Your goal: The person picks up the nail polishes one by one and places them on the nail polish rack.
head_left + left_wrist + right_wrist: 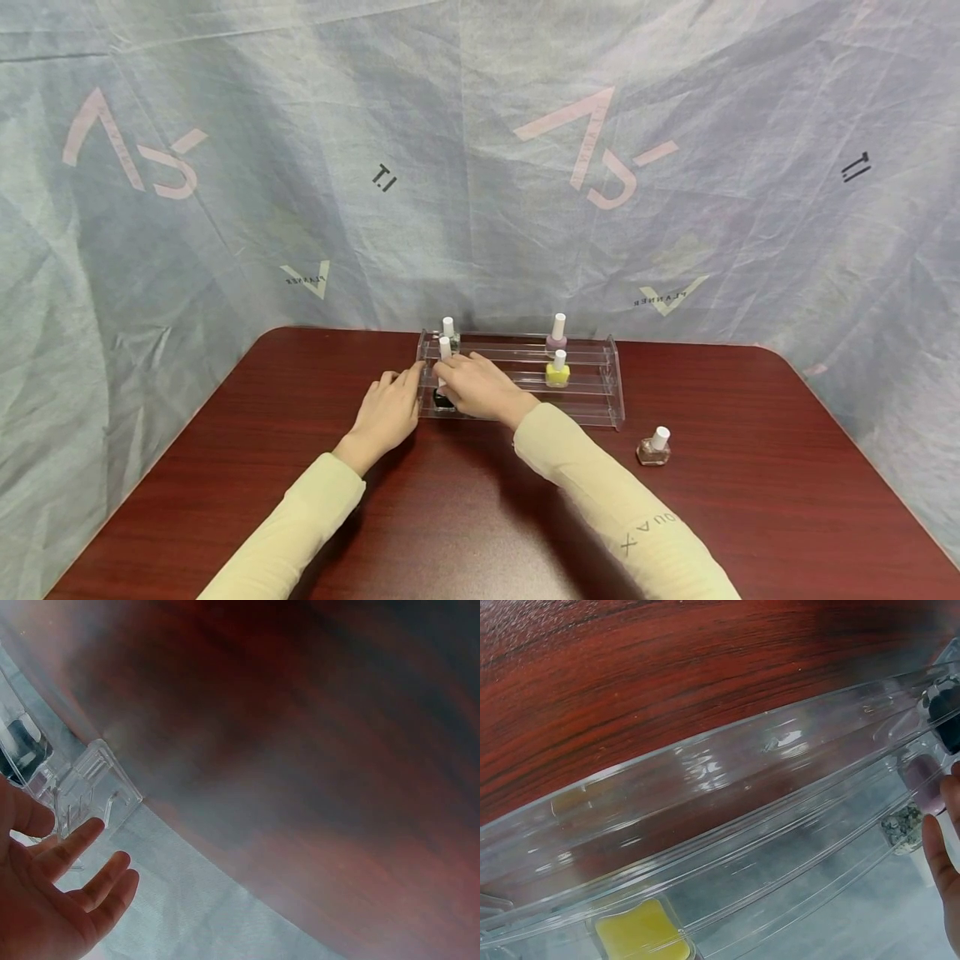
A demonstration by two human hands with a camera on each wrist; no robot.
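A clear stepped rack (pixel 517 412) stands near the table's back edge. My left hand (pixel 386 412) is at its left end, fingertips against the side panel (pixel 112 799), the other fingers spread. At the rack's left part, my right hand (pixel 480 387) has its fingers curled at the white cap of a black nail polish bottle (pixel 444 400) on the front step. Behind it, a mauve nail polish bottle (pixel 922 784) and a glittery nail polish bottle (pixel 902 827) stand on the higher steps. In the head view the right hand partly hides the mauve one.
Toward the rack's right end are a yellow nail polish bottle (pixel 557 375) on the middle step and a lilac one (pixel 557 342) on the back step. A brown nail polish bottle (pixel 653 451) stands on the table (pixel 750 500) right of the rack. Grey cloth (pixel 465 208) hangs behind.
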